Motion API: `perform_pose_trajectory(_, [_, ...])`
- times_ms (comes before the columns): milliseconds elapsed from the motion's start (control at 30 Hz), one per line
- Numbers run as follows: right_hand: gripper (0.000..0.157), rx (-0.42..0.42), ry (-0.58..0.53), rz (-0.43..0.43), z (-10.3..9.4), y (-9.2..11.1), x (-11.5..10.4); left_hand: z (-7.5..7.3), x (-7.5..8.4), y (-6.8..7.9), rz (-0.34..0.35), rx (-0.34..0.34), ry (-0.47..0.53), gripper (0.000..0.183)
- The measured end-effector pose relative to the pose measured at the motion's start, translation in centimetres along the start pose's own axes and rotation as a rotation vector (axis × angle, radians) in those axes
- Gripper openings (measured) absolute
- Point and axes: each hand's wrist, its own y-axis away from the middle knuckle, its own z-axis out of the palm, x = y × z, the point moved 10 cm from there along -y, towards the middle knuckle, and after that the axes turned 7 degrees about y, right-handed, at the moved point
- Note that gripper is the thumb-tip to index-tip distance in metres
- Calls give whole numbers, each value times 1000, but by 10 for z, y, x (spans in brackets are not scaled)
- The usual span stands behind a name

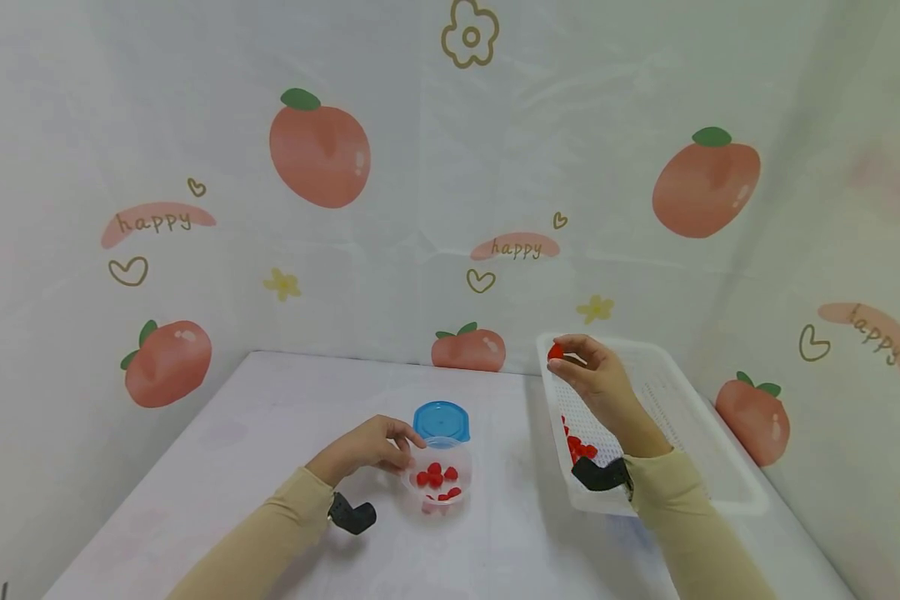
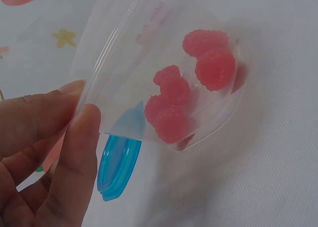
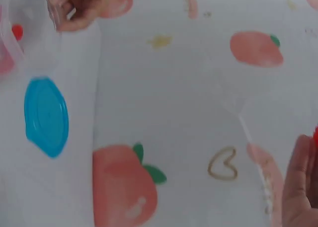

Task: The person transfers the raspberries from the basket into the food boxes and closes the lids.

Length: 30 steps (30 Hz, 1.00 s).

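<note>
My left hand (image 1: 375,446) pinches the rim of a clear plastic tub (image 2: 119,53) between thumb and fingers. Several red raspberries (image 2: 174,125) lie on the bottom of that tub, seen through its wall in the left wrist view. Over the left rim of a white perforated basket, my right hand (image 1: 600,379) holds a single red raspberry (image 1: 555,352) at its fingertips. More red raspberries (image 1: 576,447) lie in the basket's left side, partly covered by the right forearm. In the right wrist view only the edge of the right hand (image 3: 298,187) shows.
Just behind the tub lies a blue lid (image 1: 441,421) on the white tabletop (image 1: 495,542). The white basket (image 1: 693,400) stands on the right of the table. A white printed curtain (image 1: 420,167) hangs behind the table and at its sides.
</note>
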Motion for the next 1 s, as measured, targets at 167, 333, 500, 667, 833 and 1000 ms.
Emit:
perform_pose_trajectory(167, [26, 97, -31, 18, 18, 6, 3, -1, -1, 0, -8, 10, 0, 29])
perform_pose_trajectory(333, [26, 107, 9, 63, 41, 14, 15, -1, -2, 0, -11, 16, 1, 29])
perform_pose_trajectory(500, [23, 75, 128, 123, 61, 22, 37, 0, -2, -1, -7, 10, 3, 30])
perform_pose_trajectory(667, [36, 35, 241, 193, 78, 30, 62, 0, -2, -1, -6, 4, 5, 29])
perform_pose_trajectory(833, [38, -40, 283, 218, 94, 40, 84, 0, -2, -1, -12, 7, 2, 28])
perform_pose_trajectory(1000, [37, -70, 325, 259, 101, 50, 106, 0, -2, -1, -18, 13, -6, 28])
